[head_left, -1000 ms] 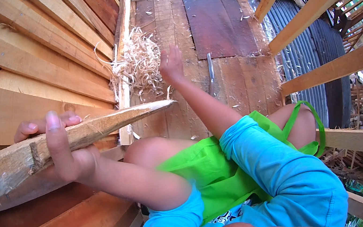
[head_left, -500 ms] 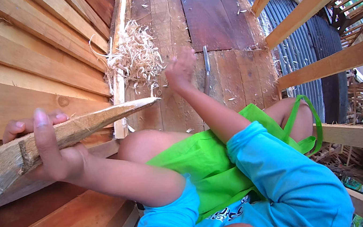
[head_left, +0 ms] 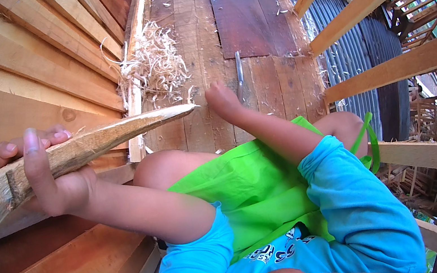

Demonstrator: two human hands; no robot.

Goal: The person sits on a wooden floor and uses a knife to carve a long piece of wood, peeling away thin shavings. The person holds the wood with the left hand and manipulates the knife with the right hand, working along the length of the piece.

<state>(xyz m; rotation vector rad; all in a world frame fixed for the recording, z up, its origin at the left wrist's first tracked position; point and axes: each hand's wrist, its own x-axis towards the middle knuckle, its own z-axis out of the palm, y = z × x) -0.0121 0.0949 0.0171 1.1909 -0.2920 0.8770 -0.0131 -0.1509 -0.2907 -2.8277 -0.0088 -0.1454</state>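
My left hand is wrapped round a rough, pale wooden piece, thumb on the near side and fingers over the top. The piece runs from the lower left and tapers to a pointed tip by my right hand. That hand looks closed, its fingers curled down and away, so anything in them is hidden. A tool with a narrow metal blade lies on the floor just beyond it. A green apron covers my lap between my bent legs.
Curly wood shavings are heaped against a pale wooden rail on the left. A plank wall rises beside my left arm. The plank floor has a dark reddish board. Wooden railing bars and corrugated metal sheets stand at right.
My right hand has drawn back toward me and its fingers have curled in. The wooden piece's tip has shifted slightly up and right. My left hand keeps its grip.
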